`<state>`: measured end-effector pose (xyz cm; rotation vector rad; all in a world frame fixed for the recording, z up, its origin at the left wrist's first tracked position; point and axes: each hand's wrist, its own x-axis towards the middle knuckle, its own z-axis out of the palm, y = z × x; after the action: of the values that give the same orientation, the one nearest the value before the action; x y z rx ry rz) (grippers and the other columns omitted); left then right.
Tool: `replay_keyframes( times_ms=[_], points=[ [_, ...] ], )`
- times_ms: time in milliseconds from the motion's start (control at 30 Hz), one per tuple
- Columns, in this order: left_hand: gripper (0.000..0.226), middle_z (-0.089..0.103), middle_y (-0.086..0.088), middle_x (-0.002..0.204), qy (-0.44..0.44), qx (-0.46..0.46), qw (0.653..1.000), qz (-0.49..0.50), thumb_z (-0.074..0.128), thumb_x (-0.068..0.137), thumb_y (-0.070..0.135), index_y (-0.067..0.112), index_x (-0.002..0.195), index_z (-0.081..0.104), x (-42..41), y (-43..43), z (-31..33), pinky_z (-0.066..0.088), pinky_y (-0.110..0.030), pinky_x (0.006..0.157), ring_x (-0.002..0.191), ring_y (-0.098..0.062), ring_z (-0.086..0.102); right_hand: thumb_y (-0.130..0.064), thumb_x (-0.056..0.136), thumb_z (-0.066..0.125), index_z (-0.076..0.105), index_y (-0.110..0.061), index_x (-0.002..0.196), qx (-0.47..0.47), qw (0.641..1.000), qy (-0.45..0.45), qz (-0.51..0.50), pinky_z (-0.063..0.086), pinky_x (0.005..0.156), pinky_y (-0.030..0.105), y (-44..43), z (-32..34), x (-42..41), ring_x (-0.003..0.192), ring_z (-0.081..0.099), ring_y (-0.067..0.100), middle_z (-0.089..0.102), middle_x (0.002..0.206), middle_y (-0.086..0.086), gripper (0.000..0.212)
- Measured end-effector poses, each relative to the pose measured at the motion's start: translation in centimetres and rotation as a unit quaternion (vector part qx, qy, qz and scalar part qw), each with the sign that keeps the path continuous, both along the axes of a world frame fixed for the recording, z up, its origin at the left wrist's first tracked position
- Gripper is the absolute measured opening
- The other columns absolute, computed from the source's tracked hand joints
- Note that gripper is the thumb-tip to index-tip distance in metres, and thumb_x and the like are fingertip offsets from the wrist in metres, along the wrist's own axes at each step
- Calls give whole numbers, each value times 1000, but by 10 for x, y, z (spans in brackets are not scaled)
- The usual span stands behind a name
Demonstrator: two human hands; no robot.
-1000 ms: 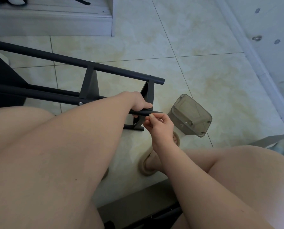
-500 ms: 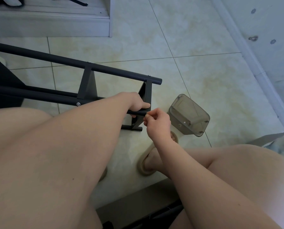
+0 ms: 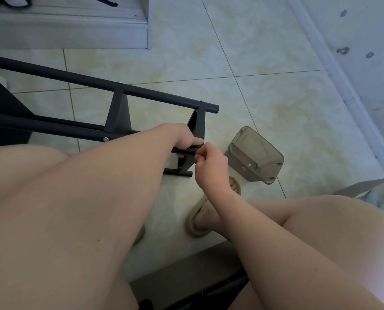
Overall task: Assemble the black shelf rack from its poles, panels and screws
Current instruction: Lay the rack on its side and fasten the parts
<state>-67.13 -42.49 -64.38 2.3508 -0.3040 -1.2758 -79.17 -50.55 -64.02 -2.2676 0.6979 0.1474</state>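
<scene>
Two hands share one pole (image 3: 52,128) of the rack (image 3: 117,110): our left hand (image 3: 185,138) grips it; beside it, our right hand (image 3: 211,166) pinches its tip.

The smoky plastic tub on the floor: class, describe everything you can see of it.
The tub is translucent grey-brown plastic, rectangular with rounded corners, lying tilted on the tiled floor. A few small pale bits, perhaps screws, lie inside. It sits just right of the right hand, near the sandal; no hand touches it.
</scene>
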Motion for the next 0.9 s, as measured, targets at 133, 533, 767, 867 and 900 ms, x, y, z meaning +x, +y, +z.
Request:
replay_keyframes(
  times_ms=[133, 533, 767, 867, 900],
  points=[
    [56, 76, -10, 91, 4, -3, 1000, 8, 45, 100, 56, 8, 115, 70, -1, 0, 0, 46, -37, 96, 84, -24, 58, -2, 93, 45, 57, -15, 90, -5, 1000, -4, 5, 41, 55, 20, -1, 0, -1, 83, 56, 25, 66, 88, 6, 19],
    [53, 77, -10, 99, -13, -3, 1000, -6, 42, 102, 54, 13, 121, 69, -4, 3, 5, 44, -38, 100, 88, -22, 58, 5, 98, 56, 60, -9, 83, 286, 938, -74, -179, 58, 77, 35, -6, -5, -13, 58, 61, 13, 66, 69, 3, 21],
    [53, 77, -8, 101, -11, 7, 1000, -20, 40, 102, 56, 15, 120, 70, -4, 4, 6, 44, -38, 104, 94, -22, 59, 6, 99, 56, 60, -4, 89, 352, 901, -75, -243, 59, 78, 35, -4, -6, -12, 59, 59, 16, 64, 75, 9, 14],
    [54, 77, -8, 100, -11, 7, 1000, -18, 40, 102, 55, 13, 119, 70, -3, 3, 5, 44, -36, 99, 89, -21, 57, 5, 99, 56, 60, -7, 85, 326, 913, -68, -236, 58, 82, 38, -4, -6, -9, 60, 58, 16, 63, 73, 8, 19],
    [54, 77, -8, 100, -12, 9, 1000, -19, 40, 102, 56, 13, 120, 70, -3, 2, 4, 44, -36, 98, 89, -21, 57, 5, 99, 56, 60, -8, 84, 315, 918, -65, -231, 58, 80, 37, -4, -5, -8, 60, 58, 16, 63, 73, 7, 20]
  ],
)
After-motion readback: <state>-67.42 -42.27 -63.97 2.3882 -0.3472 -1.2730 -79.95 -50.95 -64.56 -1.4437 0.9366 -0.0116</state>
